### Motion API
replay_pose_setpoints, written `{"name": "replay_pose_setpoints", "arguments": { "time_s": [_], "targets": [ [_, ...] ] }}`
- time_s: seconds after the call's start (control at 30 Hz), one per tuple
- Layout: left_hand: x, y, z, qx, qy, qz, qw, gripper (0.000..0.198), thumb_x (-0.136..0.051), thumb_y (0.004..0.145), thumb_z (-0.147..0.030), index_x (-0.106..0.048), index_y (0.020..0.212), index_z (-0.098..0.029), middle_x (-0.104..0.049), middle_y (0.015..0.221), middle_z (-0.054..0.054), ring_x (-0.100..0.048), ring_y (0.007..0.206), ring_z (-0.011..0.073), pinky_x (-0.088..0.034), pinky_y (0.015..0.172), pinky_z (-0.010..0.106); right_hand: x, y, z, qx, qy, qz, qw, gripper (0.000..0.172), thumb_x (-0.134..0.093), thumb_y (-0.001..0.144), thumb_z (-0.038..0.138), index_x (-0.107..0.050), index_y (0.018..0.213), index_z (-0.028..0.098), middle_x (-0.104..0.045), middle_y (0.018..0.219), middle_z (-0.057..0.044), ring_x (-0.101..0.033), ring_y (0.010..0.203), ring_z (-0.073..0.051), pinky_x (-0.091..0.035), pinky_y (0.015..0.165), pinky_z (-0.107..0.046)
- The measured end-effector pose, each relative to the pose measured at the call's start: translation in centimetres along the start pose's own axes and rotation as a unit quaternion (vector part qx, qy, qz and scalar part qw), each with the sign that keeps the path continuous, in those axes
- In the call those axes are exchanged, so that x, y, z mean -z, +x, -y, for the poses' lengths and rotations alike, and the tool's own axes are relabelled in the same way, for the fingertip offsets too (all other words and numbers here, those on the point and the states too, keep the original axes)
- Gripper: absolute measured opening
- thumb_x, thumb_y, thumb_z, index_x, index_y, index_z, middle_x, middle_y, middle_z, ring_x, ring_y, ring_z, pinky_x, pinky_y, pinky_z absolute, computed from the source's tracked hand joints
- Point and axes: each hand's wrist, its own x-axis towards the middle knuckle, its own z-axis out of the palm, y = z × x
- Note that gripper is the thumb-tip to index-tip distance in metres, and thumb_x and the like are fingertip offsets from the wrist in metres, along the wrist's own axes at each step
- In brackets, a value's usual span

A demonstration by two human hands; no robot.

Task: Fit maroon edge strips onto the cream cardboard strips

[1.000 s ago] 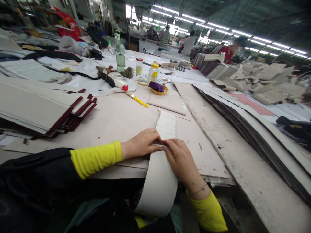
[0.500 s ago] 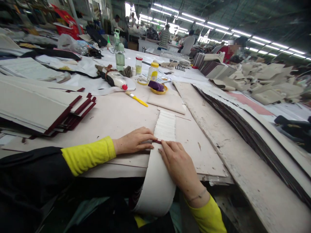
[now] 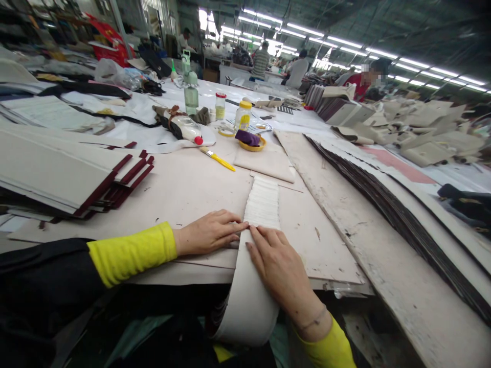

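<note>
A stack of pale strips [image 3: 251, 301] bends down over the table's near edge, its top end lying on the tabletop. Just beyond it, the strips' narrow overlapping ends [image 3: 263, 202] form a whitish ribbed band. My left hand [image 3: 213, 232] comes in from the left, index fingertip pressing on the top strip's far edge, the other fingers close together beside it. On the strip's right side rests my right hand [image 3: 282, 266], its fingertips at the same edge and its thumb lower on the pale face. My fingers cover most of that edge.
A yellow brush [image 3: 218, 159] lies beyond my hands, near a yellow dish [image 3: 252, 145] with purple cloth. Jars and bottles stand farther back. Maroon-edged panels [image 3: 65, 174] are piled at left; a long board [image 3: 345, 220] and layered sheets [image 3: 399, 230] run along the right.
My left fingertip has slid right along the strip's edge to meet my right fingers. The dark red line seen between my hands is now covered. The view has shifted slightly.
</note>
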Motion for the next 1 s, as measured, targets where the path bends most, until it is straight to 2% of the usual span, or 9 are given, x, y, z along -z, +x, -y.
{"name": "replay_pose_setpoints", "arguments": {
  "time_s": [0.13,0.23,0.37,0.47,0.57,0.67,0.83,0.9,1.0],
  "targets": [
    [0.8,1.1,0.0,0.070,-0.090,-0.029,0.993,0.028,-0.038,0.090,-0.024,-0.055,0.109,-0.016,-0.056,0.102,0.006,-0.051,0.095,0.0133,-0.039,0.087,0.024,-0.5,-0.7,0.2,-0.016,0.011,-0.028,0.999,0.035,-0.041,0.086,0.029,-0.053,0.114,0.013,-0.057,0.110,-0.013,-0.049,0.101,-0.025,-0.045,0.087,-0.042],
    [1.1,2.7,0.2,0.130,-0.080,-0.051,0.987,0.024,-0.042,0.087,-0.023,-0.058,0.103,-0.014,-0.057,0.097,0.006,-0.053,0.090,0.0131,-0.041,0.083,0.023,-0.8,-1.0,0.3,-0.030,0.019,-0.036,0.999,0.035,-0.040,0.086,0.028,-0.053,0.115,0.012,-0.056,0.112,-0.013,-0.049,0.104,-0.024,-0.044,0.090,-0.041],
    [0.9,3.7,0.1,0.097,0.008,-0.031,0.995,0.023,-0.041,0.087,-0.024,-0.061,0.095,-0.014,-0.057,0.093,0.006,-0.052,0.090,0.0155,-0.040,0.083,0.026,-1.0,-1.1,0.3,-0.041,0.016,-0.037,0.998,0.036,-0.039,0.086,0.026,-0.053,0.115,0.010,-0.056,0.114,-0.013,-0.048,0.106,-0.024,-0.042,0.093,-0.040],
    [0.5,3.9,-0.1,0.092,0.043,-0.041,0.994,0.022,-0.041,0.087,-0.024,-0.060,0.088,-0.014,-0.056,0.089,0.005,-0.052,0.088,0.0158,-0.040,0.080,0.026,-1.0,-1.2,0.3,-0.044,0.023,-0.042,0.998,0.036,-0.040,0.086,0.025,-0.054,0.115,0.011,-0.056,0.114,-0.012,-0.048,0.105,-0.023,-0.042,0.093,-0.039],
    [0.7,4.5,-0.4,0.120,0.028,-0.041,0.991,0.017,-0.044,0.084,-0.024,-0.058,0.080,-0.015,-0.056,0.083,0.003,-0.052,0.081,0.0146,-0.040,0.074,0.025,-1.1,-1.2,0.3,-0.044,0.033,-0.051,0.997,0.035,-0.041,0.085,0.024,-0.054,0.114,0.010,-0.056,0.114,-0.013,-0.048,0.105,-0.024,-0.042,0.093,-0.039],
    [1.4,5.7,-0.9,0.172,-0.025,-0.003,0.985,0.016,-0.044,0.082,-0.024,-0.056,0.077,-0.015,-0.058,0.076,0.001,-0.052,0.072,0.0135,-0.040,0.066,0.023,-1.1,-1.4,0.2,-0.044,0.050,-0.074,0.995,0.033,-0.042,0.084,0.022,-0.055,0.113,0.011,-0.057,0.111,-0.012,-0.049,0.104,-0.023,-0.043,0.092,-0.040],
    [2.7,7.9,-1.8,0.249,-0.138,0.057,0.957,0.027,-0.036,0.085,-0.028,-0.057,0.090,-0.012,-0.061,0.082,0.003,-0.054,0.075,0.0137,-0.041,0.067,0.023,-1.3,-1.8,0.0,-0.031,0.088,-0.120,0.988,0.030,-0.041,0.084,0.019,-0.057,0.108,0.014,-0.060,0.106,-0.011,-0.051,0.101,-0.021,-0.045,0.089,-0.039],
    [2.7,8.7,-2.1,0.249,-0.177,0.090,0.948,0.032,-0.041,0.083,-0.030,-0.052,0.106,-0.012,-0.062,0.088,0.004,-0.055,0.076,0.0137,-0.042,0.067,0.022,-1.3,-1.9,0.0,-0.027,0.104,-0.123,0.987,0.029,-0.041,0.084,0.018,-0.057,0.108,0.014,-0.060,0.107,-0.010,-0.051,0.102,-0.021,-0.044,0.090,-0.039],
    [2.3,9.8,-2.3,0.235,-0.189,0.157,0.940,0.049,-0.052,0.074,-0.023,-0.043,0.121,-0.012,-0.062,0.098,0.005,-0.057,0.079,0.0131,-0.043,0.070,0.020,-1.3,-2.0,0.0,-0.025,0.131,-0.125,0.983,0.028,-0.042,0.084,0.017,-0.057,0.108,0.016,-0.059,0.106,-0.009,-0.050,0.102,-0.020,-0.043,0.092,-0.038]
  ]
}}
